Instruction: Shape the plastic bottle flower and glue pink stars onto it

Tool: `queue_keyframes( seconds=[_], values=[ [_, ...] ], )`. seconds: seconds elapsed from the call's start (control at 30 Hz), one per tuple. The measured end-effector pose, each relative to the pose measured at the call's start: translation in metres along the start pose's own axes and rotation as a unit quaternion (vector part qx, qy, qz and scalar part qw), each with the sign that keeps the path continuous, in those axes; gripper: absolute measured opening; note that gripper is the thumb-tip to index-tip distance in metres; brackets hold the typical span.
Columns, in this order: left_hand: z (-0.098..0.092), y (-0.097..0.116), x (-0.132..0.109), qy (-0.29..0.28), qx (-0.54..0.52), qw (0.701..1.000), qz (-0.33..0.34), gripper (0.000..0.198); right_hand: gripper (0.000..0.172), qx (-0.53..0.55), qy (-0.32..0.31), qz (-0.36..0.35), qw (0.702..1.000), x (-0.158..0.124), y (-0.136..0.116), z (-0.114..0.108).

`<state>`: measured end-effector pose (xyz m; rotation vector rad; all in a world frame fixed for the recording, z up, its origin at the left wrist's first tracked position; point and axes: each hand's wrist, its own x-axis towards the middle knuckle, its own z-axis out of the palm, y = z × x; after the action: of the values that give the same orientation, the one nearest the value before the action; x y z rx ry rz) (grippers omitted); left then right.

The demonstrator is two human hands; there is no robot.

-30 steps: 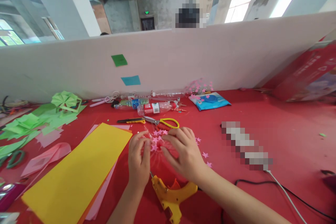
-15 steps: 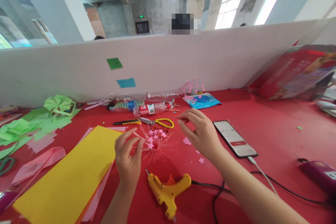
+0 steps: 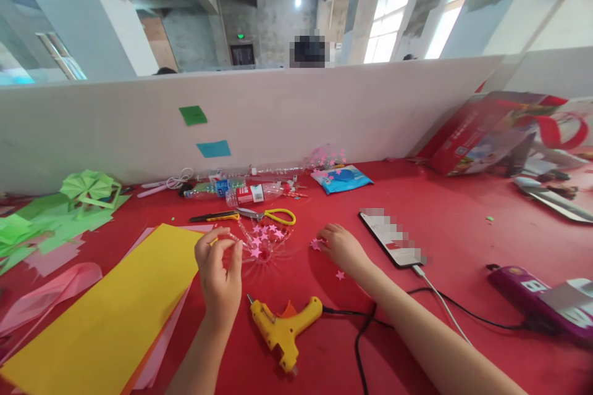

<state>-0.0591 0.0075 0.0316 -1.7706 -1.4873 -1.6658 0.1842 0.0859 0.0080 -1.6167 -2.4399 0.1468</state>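
My left hand (image 3: pixel 218 274) is at the left side of a clear plastic bottle piece (image 3: pixel 264 256), its fingers curled round one of the cut strips. The piece is cut into strips that spread outward, with several pink stars (image 3: pixel 264 233) on it. My right hand (image 3: pixel 343 250) is lowered to a small pile of pink stars (image 3: pixel 315 244), fingertips pinched at it and partly hidden. A single pink star (image 3: pixel 340 275) lies just below that hand. Between my forearms lies a yellow glue gun (image 3: pixel 283 332), nozzle toward the upper left.
Yellow-handled scissors (image 3: pixel 278 216), a cutter knife (image 3: pixel 215 216) and plastic bottles (image 3: pixel 252 195) lie behind the bottle piece. Yellow paper (image 3: pixel 106 302) covers the left; green paper (image 3: pixel 90 194) sits beyond. A phone (image 3: pixel 389 241), cables and a purple device (image 3: pixel 532 296) are on the right.
My right hand has moved down onto the pile of pink stars. My left hand stays beside the bottle piece. The whole view has shifted slightly to the right.
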Motion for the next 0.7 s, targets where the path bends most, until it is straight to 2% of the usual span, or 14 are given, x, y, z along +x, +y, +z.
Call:
queue_keyframes(
  seconds=[0.13, 0.27, 0.5, 0.7],
  values=[
    [0.001, 0.002, 0.000, 0.006, -0.019, 1.000, 0.005, 0.026, 0.020, -0.016, 0.026, 0.022, 0.999, 0.001, 0.013, 0.004],
    [0.000, 0.006, -0.002, -0.031, -0.007, 0.999, 0.014, 0.009, 0.019, -0.031, 0.029, 0.035, 0.998, -0.001, 0.025, 0.009],
    [-0.003, 0.008, -0.003, -0.037, -0.007, 0.999, 0.022, 0.009, 0.019, -0.059, 0.022, 0.040, 0.997, 0.000, 0.017, 0.017],
    [-0.007, 0.010, 0.002, -0.032, -0.006, 0.999, 0.021, 0.009, 0.015, -0.060, 0.026, 0.039, 0.997, -0.002, 0.011, 0.013]
  ],
)
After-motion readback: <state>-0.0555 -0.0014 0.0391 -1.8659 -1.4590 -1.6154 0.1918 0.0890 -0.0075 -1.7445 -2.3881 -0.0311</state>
